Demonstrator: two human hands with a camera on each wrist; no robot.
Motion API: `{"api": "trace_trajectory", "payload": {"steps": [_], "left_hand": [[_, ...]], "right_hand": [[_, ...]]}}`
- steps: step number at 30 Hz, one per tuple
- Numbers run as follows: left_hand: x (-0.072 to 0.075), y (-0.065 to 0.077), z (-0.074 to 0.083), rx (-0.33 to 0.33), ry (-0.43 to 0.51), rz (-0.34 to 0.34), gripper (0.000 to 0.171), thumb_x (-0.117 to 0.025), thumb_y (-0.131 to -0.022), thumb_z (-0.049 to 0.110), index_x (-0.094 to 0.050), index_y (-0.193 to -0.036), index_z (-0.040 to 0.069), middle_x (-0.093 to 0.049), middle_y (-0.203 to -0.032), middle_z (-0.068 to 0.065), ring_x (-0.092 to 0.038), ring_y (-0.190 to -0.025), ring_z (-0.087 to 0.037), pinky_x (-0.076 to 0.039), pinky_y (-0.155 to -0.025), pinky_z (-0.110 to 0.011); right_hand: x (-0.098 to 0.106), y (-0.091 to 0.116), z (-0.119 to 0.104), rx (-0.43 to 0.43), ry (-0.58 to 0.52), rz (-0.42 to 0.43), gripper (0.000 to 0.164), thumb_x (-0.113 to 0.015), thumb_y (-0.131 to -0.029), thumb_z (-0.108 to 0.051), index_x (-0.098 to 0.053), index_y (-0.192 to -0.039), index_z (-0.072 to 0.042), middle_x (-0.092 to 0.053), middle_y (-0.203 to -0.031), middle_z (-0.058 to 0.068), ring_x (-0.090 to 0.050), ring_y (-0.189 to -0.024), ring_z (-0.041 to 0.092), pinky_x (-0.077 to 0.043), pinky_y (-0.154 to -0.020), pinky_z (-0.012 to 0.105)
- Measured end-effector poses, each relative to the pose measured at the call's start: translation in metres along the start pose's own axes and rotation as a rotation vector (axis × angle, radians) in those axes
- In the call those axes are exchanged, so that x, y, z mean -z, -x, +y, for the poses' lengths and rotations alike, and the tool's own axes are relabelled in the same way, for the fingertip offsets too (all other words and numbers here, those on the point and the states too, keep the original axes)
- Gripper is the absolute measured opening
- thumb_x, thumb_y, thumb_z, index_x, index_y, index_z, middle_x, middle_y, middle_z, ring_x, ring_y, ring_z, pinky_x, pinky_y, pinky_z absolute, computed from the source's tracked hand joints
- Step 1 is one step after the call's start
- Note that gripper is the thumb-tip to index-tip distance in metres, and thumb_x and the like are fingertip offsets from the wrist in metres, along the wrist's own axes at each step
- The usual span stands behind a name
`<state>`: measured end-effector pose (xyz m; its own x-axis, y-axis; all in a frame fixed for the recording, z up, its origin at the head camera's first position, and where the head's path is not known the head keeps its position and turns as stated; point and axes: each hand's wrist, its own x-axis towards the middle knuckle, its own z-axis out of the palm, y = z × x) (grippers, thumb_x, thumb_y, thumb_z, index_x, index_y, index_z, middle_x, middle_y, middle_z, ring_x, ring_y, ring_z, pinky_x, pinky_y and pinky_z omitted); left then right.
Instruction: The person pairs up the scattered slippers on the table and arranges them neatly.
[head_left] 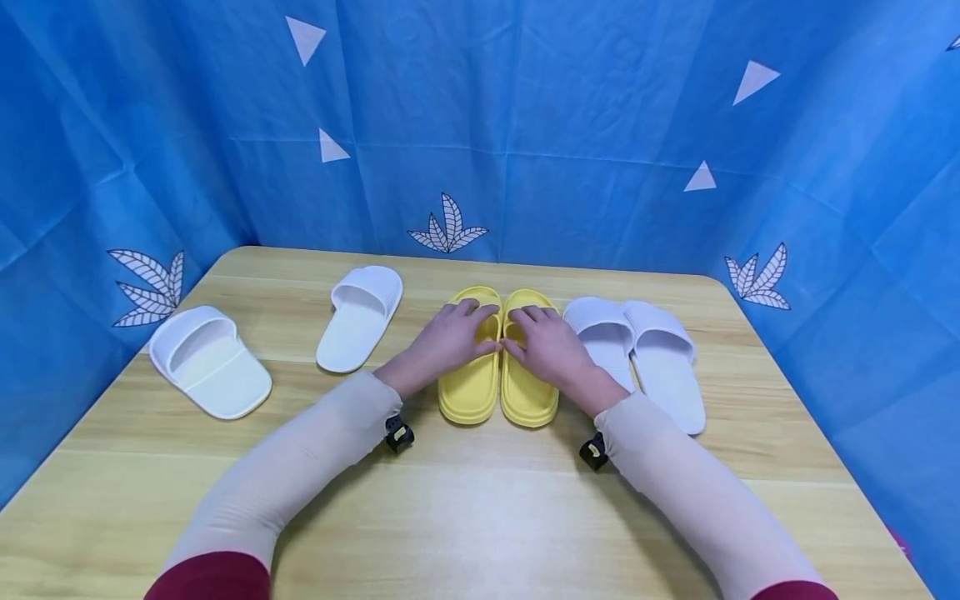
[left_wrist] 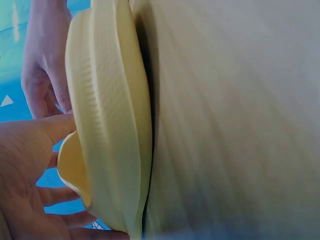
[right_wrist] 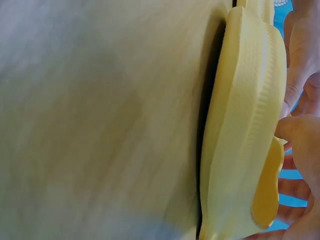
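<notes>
Two yellow slippers stand side by side on the table: the left yellow slipper [head_left: 467,398] and the right yellow slipper [head_left: 529,400], toes toward the back. Over the left one's strap lies my left hand [head_left: 448,337], fingers spread and thumb by the inner edge. My right hand [head_left: 553,346] rests over the right one's strap in a mirrored pose. In the left wrist view, the fingers of my left hand [left_wrist: 22,175] reach loosely past the slipper's side [left_wrist: 112,125]. The right wrist view has my right hand [right_wrist: 307,170] touching the slipper [right_wrist: 245,125] with relaxed fingers.
A pair of white slippers [head_left: 671,383] lies just right of my right hand, partly behind it. Two single white slippers lie on the left, one angled slipper [head_left: 225,379] near the table's edge and another slipper [head_left: 351,333] farther back. Blue curtains [head_left: 570,100] surround the wooden table [head_left: 480,517].
</notes>
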<state>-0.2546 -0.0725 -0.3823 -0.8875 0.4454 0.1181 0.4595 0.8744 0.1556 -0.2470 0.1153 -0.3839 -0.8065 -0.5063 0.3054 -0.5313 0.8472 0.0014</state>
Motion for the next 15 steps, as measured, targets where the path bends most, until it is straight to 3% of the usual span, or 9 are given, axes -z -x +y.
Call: {"api": "trace_trajectory", "payload": {"steps": [10, 15], "left_hand": [[-0.0015, 0.0005, 0.0079, 0.024, 0.001, 0.000, 0.069, -0.050, -0.080, 0.059, -0.033, -0.137, 0.025, -0.036, -0.133, -0.013, -0.042, -0.111, -0.038, -0.042, -0.085, -0.049], [-0.0010, 0.0017, 0.0110, 0.036, -0.008, 0.003, 0.068, -0.050, -0.080, 0.060, -0.034, -0.136, 0.024, -0.036, -0.132, -0.013, -0.042, -0.111, -0.038, -0.043, -0.084, -0.049]], "right_hand": [[0.0001, 0.0020, 0.0070, 0.049, -0.060, 0.096, 0.027, -0.057, -0.085, -0.012, -0.057, -0.112, -0.013, -0.060, -0.108, 0.006, -0.055, -0.099, 0.027, -0.042, -0.087, 0.039], [0.0007, 0.0013, 0.0070, 0.046, -0.056, 0.102, 0.026, -0.055, -0.086, -0.010, -0.058, -0.111, -0.013, -0.060, -0.107, 0.006, -0.056, -0.097, 0.027, -0.044, -0.085, 0.038]]}}
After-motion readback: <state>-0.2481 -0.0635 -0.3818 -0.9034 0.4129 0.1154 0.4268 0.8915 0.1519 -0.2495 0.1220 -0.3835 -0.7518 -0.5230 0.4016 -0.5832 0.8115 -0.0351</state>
